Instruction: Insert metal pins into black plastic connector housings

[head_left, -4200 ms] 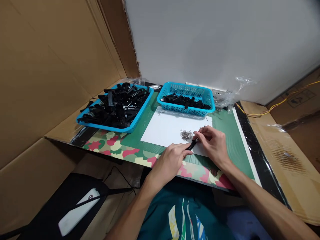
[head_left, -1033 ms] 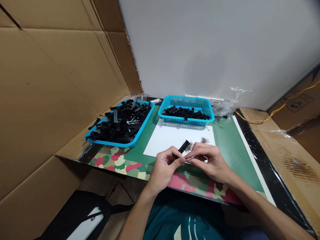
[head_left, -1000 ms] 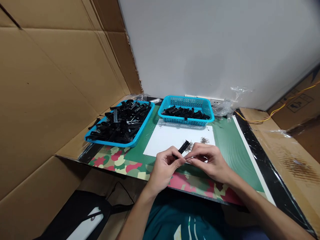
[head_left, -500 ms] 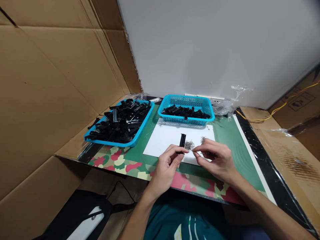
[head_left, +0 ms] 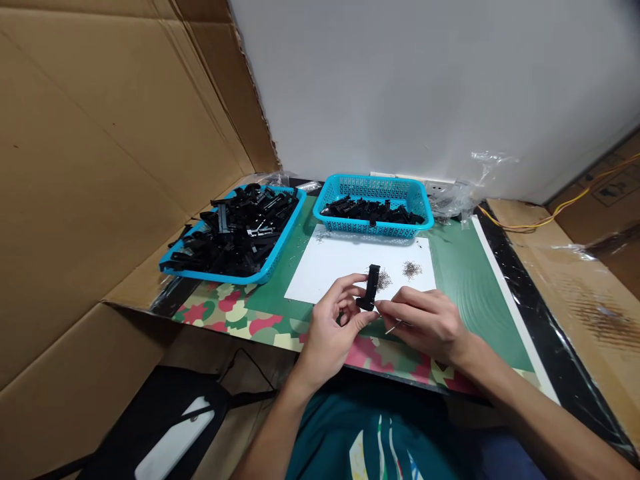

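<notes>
My left hand [head_left: 334,328] is closed around the lower end of a long, narrow black plastic part [head_left: 371,287], which stands nearly upright. Close against its right side is my right hand [head_left: 427,320], fingers pinched together. From under those fingers pokes a thin, pale stick-like tool [head_left: 393,329]; its kind is unclear. Any small piece between the two hands is too tiny to make out. Behind the black part, a pile of tiny metal pieces [head_left: 384,281] lies on a white sheet [head_left: 345,255], with a second small pile [head_left: 412,269] to its right.
A shallow blue tray [head_left: 267,267] heaped with black plastic parts [head_left: 240,233] is at the left. At the back stands a blue perforated basket [head_left: 373,229] with more of them. A green mat [head_left: 460,287] covers the table. Cardboard [head_left: 125,133] walls the left side.
The black part has turned and tilted in my left hand, moving slightly right. My right hand has come in against it and rolled over, showing the pale stick. The view has shifted a little.
</notes>
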Demonstrator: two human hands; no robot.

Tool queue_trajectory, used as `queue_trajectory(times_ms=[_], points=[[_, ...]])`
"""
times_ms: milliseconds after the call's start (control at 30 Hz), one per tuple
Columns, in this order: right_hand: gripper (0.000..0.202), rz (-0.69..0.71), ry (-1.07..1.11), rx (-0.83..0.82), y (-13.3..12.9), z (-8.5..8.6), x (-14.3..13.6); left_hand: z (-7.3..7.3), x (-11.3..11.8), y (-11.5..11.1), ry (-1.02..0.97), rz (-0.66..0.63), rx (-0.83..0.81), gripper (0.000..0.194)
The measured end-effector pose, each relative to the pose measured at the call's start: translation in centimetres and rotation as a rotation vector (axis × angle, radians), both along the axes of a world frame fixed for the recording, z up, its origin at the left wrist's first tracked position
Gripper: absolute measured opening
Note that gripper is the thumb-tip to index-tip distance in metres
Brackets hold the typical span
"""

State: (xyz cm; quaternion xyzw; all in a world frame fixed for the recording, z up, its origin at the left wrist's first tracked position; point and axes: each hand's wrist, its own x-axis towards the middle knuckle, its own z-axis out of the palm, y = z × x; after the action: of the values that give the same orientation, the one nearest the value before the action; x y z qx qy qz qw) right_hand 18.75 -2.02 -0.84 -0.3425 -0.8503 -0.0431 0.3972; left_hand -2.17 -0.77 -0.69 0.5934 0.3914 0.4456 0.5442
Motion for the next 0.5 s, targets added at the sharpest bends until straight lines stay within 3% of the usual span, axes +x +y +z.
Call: queue_trajectory(times_ms=[233,500], points=[[0.016,0.027,-0.043,0.018,-0.17,0.15,0.06,0.13,-0.11,-0.01,0.046,0.101,0.011,0.05],[0.015,0.034,-0.023,0.021,-0.31,0.13,0.04,0.34,-0.12,0.24,0.039,0.076,-0.002,0.051]])
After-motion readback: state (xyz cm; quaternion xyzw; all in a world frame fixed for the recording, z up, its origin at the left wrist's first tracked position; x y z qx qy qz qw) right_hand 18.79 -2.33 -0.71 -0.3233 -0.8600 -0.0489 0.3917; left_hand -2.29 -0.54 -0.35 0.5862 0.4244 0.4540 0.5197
